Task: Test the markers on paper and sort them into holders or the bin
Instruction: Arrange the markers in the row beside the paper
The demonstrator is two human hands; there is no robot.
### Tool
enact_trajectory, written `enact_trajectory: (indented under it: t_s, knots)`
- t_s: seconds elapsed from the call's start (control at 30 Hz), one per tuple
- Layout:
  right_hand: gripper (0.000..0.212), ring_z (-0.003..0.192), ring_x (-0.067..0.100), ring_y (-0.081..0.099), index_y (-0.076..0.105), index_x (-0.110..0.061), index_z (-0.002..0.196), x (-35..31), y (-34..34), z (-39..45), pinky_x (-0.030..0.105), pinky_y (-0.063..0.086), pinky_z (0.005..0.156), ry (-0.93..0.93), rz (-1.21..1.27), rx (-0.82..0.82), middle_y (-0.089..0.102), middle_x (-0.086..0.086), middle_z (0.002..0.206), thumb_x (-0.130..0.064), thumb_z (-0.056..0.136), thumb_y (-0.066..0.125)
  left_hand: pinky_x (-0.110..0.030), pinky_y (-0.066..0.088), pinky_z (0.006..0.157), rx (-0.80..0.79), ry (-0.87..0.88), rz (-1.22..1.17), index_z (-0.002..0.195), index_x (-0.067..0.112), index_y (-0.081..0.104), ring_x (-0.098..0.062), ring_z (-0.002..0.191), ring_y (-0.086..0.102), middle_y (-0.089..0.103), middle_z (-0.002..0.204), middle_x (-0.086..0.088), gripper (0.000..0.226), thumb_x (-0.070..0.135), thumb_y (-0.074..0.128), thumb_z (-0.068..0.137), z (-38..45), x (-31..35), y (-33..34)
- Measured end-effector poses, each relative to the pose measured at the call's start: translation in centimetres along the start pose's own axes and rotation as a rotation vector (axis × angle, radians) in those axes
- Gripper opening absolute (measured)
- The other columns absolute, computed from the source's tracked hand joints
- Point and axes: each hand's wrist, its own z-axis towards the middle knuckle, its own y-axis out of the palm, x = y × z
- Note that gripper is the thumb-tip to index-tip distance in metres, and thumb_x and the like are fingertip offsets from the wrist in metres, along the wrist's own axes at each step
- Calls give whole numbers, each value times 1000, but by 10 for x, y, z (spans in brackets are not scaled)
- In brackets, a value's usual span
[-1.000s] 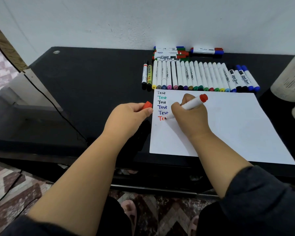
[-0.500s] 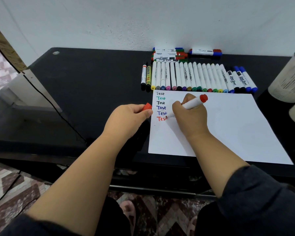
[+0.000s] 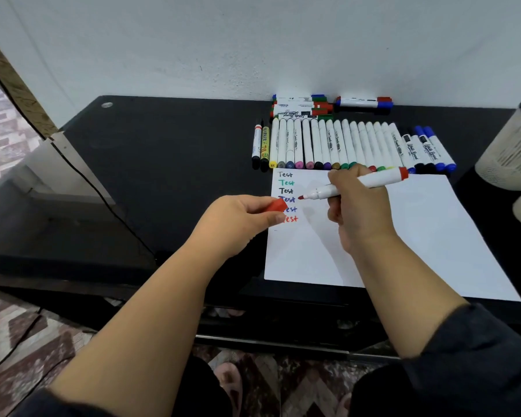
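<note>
The right hand (image 3: 360, 209) grips a white-barrelled red marker (image 3: 364, 183), uncapped, its tip pointing left above the white paper sheet (image 3: 418, 236) on the black bench (image 3: 163, 164); the left hand (image 3: 238, 224) pinches the small red cap (image 3: 277, 205) just beside that tip

The left hand (image 3: 238, 224) and red cap (image 3: 276, 205) cover the first letters of the lower words on the paper (image 3: 418, 236); the right hand (image 3: 355, 206) hides some marker (image 3: 370, 142) tips. Two pale holders (image 3: 512, 155) are cut off at the right edge; marker labels are too small to read
</note>
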Motion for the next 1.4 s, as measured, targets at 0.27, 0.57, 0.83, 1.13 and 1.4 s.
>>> enact_trajectory:
  t_s: [0.27,0.57,0.83,1.13,1.4]
  knots:
    - [37,39,9,30,32,-17,60,-1,5,-10,17,24,39,-6,-41,-87,35,-5,45,-2,85,55,-13,44,73,-53,45,29,116,34,65,-2,88,59,63,94,21,37,35,71,80,-6,4,4]
    - [24,34,7,37,49,-13,71,-9,8,-21,18,25,40,71,-3,-302,47,-1,43,-20,94,54,-12,49,69,-2,79,-10,114,34,66,-6,82,63,66,91,16,34,31,71,80,-10,9,0]
    - [28,36,8,36,45,-15,66,-14,16,-23,17,29,40,179,52,-138,49,-7,40,-8,93,43,-30,53,80,15,52,-30,106,36,67,-25,95,63,69,93,3,25,31,70,81,-14,17,5]
    - [26,39,10,32,42,-14,68,-9,19,-20,21,26,46,198,14,-138,48,-6,41,-7,93,40,-28,50,79,41,40,86,113,33,66,-19,89,62,67,90,7,26,32,63,87,-13,19,10]
    - [24,38,6,39,50,-17,69,-13,21,-19,18,31,41,166,-77,-115,46,-6,43,-15,94,49,-24,44,66,59,57,21,106,33,70,-10,66,48,67,89,0,19,27,61,89,-10,20,10]
